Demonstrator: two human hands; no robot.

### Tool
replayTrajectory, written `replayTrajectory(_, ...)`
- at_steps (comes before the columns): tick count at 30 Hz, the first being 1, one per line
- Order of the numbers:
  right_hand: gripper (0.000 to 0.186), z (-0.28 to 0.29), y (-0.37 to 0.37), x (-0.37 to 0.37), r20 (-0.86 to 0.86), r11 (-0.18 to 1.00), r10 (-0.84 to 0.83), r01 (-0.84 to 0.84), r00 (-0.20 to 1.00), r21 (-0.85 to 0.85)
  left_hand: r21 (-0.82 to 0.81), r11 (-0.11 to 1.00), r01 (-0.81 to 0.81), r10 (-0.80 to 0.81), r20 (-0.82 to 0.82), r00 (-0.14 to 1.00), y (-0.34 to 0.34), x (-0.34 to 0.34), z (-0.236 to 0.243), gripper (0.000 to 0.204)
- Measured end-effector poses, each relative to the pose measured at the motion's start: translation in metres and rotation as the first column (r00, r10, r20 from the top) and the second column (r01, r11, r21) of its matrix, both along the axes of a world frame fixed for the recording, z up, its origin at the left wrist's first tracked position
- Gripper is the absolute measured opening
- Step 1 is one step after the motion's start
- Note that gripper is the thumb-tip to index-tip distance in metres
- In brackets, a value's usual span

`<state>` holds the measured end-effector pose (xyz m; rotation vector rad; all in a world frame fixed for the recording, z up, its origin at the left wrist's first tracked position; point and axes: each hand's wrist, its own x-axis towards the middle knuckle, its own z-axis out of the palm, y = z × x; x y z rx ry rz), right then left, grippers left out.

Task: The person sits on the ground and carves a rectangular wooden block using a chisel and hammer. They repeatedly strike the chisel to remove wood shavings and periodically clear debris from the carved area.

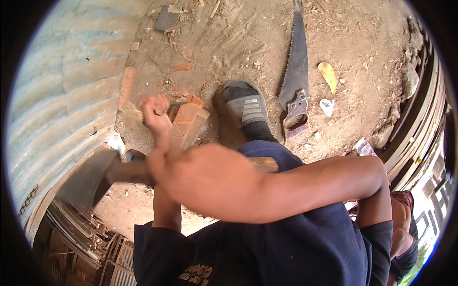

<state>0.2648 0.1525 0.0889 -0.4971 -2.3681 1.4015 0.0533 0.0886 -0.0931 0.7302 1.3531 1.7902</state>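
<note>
My right hand (205, 171), smeared by motion, is wrapped round the wooden handle (265, 164) of a hatchet, and the forearm reaches across my body. The hatchet's broad dark blade (88, 178) points left, also blurred. Further off, my left hand (155, 112) is closed in a fist. A blurred tan piece (132, 117) shows beside its knuckles; whether the fingers grip it cannot be seen. Just right of that fist, a reddish-brown block (187, 118) with cut faces sits on the dirt.
A handsaw (296, 66) lies right of my sandalled foot (248, 105). Beyond it are a yellow scrap (328, 76) and a white scrap (327, 107). Corrugated metal sheeting (71, 86) stands left. Long strips (415, 138) are stacked right. Another person (403, 229) is at lower right.
</note>
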Motion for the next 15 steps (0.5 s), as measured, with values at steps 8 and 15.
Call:
replayTrajectory(8, 0.033, -0.054, 0.051, 0.044, 0.386, 0.876, -0.224, 0.359, 0.895, -0.323, -0.723, 0.643, -0.253, -0.285, -0.533, 0.797, -0.021, 0.004, 0.066, 0.039)
replayTrajectory(15, 0.035, -0.074, 0.075, 0.054, 0.338, 0.656, -0.468, 0.577, 0.817, -0.487, -0.926, 0.217, -0.310, -0.820, -0.345, 0.456, -0.067, 0.028, 0.033, 0.066)
